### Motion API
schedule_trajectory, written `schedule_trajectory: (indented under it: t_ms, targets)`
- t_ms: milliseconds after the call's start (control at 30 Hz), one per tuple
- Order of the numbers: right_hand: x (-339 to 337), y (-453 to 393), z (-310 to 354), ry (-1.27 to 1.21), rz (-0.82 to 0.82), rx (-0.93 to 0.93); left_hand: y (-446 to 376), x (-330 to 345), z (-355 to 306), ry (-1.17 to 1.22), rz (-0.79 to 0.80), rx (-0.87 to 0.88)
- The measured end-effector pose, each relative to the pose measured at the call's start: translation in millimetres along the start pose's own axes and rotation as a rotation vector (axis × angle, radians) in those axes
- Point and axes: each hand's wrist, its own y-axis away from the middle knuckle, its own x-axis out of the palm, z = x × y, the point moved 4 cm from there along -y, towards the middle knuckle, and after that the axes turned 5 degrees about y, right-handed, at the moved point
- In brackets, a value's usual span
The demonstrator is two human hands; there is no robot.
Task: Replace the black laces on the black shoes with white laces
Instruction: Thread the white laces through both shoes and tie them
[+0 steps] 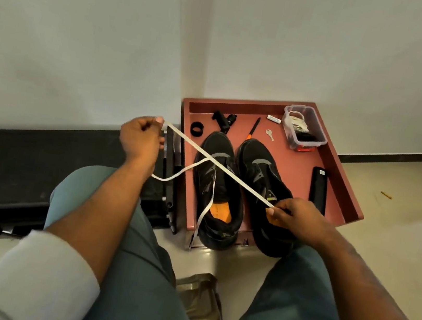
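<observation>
Two black shoes stand side by side on a red tray (pixel 343 179): the left shoe (pixel 220 188) shows an orange insole, and the right shoe (pixel 264 178) has its heel under my right hand. A white lace (pixel 220 162) stretches taut between my hands across both shoes. My left hand (pixel 141 140) pinches one part of it, raised left of the tray. My right hand (pixel 297 216) pinches the other part over the right shoe. A slack length of lace loops down from the left hand and hangs over the left shoe's side toward the floor.
On the tray lie a clear plastic box (pixel 303 128) holding white and black laces, a key (pixel 269 134), a black-and-orange tool (pixel 252 130), a black ring (pixel 197 129) and a black bar (pixel 319 189). A black flat frame (pixel 25 167) lies on the floor at left. My knees frame the bottom.
</observation>
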Motion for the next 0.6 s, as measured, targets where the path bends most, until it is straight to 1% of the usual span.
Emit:
schedule_trajectory:
  t_ms: [33,67,100,133,167,233,267,300,333,367,433,500,600]
  targets:
    - [-3.4,-3.8,3.2,-0.029,-0.008,0.004,-9.8,4.4,-6.3,-0.031,0.000,0.029]
    - [-6.7,-7.7,6.1,-0.117,-0.036,0.019,-20.7,9.4,-14.3,-0.051,0.011,0.055]
    - [-10.1,-12.5,9.3,-0.258,-0.070,0.037,-29.3,15.4,-24.5,-0.068,0.052,0.080]
    - [-12.5,-17.8,14.8,-0.435,-0.097,0.043,-36.2,22.6,-34.5,-0.110,0.130,0.111]
    - [-14.0,-23.5,22.3,-0.637,-0.112,0.038,-39.1,31.9,-45.8,-0.235,0.252,0.160]
    - [-15.5,-40.2,38.0,-1.011,-0.118,0.027,-31.3,53.5,-56.9,-0.591,0.529,0.270]
    - [-15.1,-50.8,43.9,-1.138,-0.132,0.032,-18.9,61.7,-56.8,-0.698,0.608,0.321]
    - [-13.1,-61.8,48.6,-1.224,-0.149,0.047,-4.9,66.5,-51.2,-0.739,0.645,0.341]
    - [-10.3,-72.4,52.6,-1.275,-0.170,0.067,8.1,69.2,-39.4,-0.694,0.645,0.313]
    - [-7.0,-83.4,54.3,-1.287,-0.196,0.087,21.6,71.1,-21.4,-0.611,0.626,0.252]
    - [0.9,-103.5,53.7,-1.197,-0.248,0.114,45.9,74.8,15.1,-0.525,0.596,0.166]
    - [7.2,-116.7,51.1,-1.052,-0.289,0.137,55.2,83.7,41.5,-0.535,0.576,0.166]
    - [12.8,-129.1,45.8,-0.901,-0.367,0.158,48.6,99.0,56.7,-0.600,0.566,0.202]
